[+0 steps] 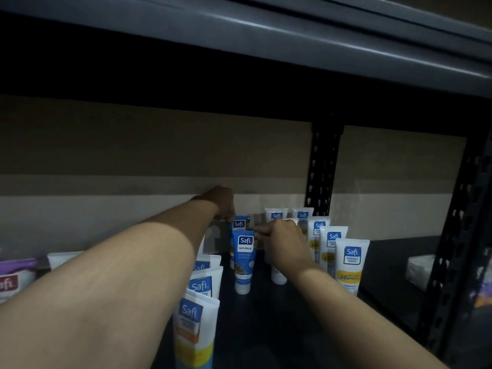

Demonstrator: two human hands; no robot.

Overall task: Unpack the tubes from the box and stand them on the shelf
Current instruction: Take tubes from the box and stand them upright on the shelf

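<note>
Nearest us, a row of white plastic tubes with yellow bands (195,326) stands cap-down along the left of the dark metal shelf (388,265). A matching row of white tubes (352,265) recedes on the right. Between the rows stands the front blue plastic tube (243,262), upright, its crimped top corner apparently pinched by the right hand (283,242). Just behind it is the rear blue tube (241,223), whose top the left hand (222,202) grips from above with curled fingers (the thumb is hidden). Farthest back is a beige back panel (133,155). We judge the task well advanced, with about a dozen tubes standing. The box is out of view, so we cannot tell how many remain.
</note>
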